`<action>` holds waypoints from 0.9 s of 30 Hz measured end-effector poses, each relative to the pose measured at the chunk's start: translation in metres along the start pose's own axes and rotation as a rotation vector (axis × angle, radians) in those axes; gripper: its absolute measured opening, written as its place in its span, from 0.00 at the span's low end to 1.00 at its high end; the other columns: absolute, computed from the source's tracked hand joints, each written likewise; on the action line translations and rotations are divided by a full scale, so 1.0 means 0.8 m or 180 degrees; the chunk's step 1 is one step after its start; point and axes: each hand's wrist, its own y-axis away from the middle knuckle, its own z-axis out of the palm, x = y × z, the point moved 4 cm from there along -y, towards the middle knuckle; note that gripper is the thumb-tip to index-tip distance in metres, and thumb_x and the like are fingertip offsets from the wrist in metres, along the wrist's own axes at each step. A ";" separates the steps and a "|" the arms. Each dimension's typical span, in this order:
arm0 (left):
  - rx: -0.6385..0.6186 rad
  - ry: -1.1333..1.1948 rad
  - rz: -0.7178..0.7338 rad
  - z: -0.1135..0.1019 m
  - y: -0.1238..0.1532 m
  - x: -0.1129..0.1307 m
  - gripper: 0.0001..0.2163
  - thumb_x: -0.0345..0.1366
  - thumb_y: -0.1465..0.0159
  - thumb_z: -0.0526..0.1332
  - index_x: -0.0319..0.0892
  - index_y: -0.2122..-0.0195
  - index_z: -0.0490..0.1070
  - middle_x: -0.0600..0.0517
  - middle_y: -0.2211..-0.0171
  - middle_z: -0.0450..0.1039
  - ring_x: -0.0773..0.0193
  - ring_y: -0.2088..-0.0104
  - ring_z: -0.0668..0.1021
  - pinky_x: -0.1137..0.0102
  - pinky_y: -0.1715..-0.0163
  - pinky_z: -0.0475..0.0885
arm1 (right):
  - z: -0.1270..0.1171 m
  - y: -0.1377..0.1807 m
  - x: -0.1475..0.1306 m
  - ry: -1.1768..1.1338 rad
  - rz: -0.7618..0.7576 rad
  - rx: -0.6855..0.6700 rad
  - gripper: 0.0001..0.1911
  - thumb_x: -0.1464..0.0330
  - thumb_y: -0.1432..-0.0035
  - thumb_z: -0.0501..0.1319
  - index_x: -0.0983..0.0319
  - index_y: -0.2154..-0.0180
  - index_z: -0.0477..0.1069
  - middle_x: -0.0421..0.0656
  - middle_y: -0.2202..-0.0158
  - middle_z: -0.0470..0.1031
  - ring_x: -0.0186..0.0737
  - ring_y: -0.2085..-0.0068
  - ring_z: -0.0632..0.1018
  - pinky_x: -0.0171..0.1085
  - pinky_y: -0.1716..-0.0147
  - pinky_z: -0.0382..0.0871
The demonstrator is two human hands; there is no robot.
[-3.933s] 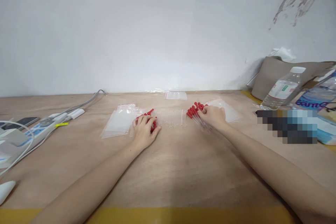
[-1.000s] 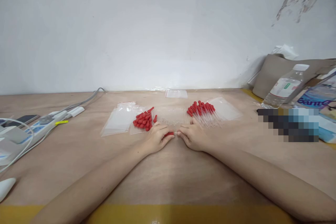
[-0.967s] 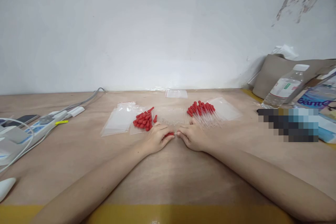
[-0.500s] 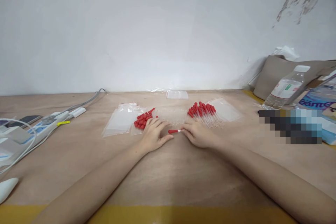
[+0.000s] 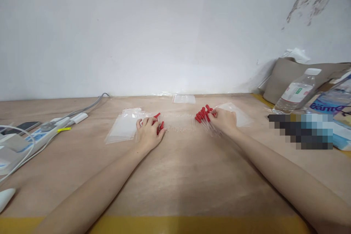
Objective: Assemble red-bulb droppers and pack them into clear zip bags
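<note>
My left hand [image 5: 149, 134] lies over the pile of loose red rubber bulbs [image 5: 161, 125], fingers spread and curved among them, and it covers most of the pile. With thumb and fingers closed, my right hand [image 5: 225, 120] pinches a dropper at the group of red-topped droppers [image 5: 202, 114]; the fingers partly hide it. These droppers lie side by side, red bulbs to the back and clear stems towards me. Between my hands is a row of bare clear dropper tubes [image 5: 179, 122].
Clear zip bags lie on the left [image 5: 120, 128], on the right [image 5: 238, 115] and at the back [image 5: 183, 99]. A power strip [image 5: 41, 137] with cables is far left. A water bottle [image 5: 297, 91] and a grey bag [image 5: 276, 80] stand right. The wall [image 5: 164, 36] closes the back.
My hands have moved apart from the middle. The right one, with a red-bulbed dropper, has gone right to the finished-looking group; the left has shifted left onto the loose bulbs.
</note>
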 end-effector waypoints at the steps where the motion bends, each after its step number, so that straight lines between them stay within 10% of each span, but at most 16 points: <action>1: 0.0004 -0.0021 0.0005 -0.001 0.000 0.001 0.10 0.43 0.43 0.57 0.44 0.68 0.72 0.46 0.62 0.69 0.52 0.57 0.67 0.51 0.51 0.50 | 0.004 0.000 -0.003 0.0052 -0.0019 -0.0025 0.12 0.63 0.49 0.51 0.59 0.70 0.70 0.42 0.72 0.75 0.43 0.67 0.73 0.42 0.62 0.53; 20: 0.0242 0.0431 -0.0117 -0.009 -0.001 0.018 0.07 0.36 0.40 0.53 0.42 0.67 0.69 0.49 0.66 0.72 0.55 0.59 0.68 0.57 0.55 0.53 | 0.013 0.019 -0.046 0.0136 -0.0700 0.0043 0.13 0.62 0.45 0.49 0.62 0.73 0.66 0.43 0.75 0.73 0.41 0.69 0.72 0.42 0.63 0.51; 27: -0.0633 0.1021 0.0664 -0.007 0.020 0.054 0.08 0.34 0.41 0.54 0.44 0.61 0.70 0.52 0.64 0.73 0.60 0.62 0.70 0.61 0.57 0.56 | 0.039 0.010 -0.068 0.0482 -0.0471 -0.0876 0.15 0.62 0.46 0.51 0.63 0.73 0.71 0.47 0.71 0.73 0.44 0.66 0.73 0.43 0.62 0.52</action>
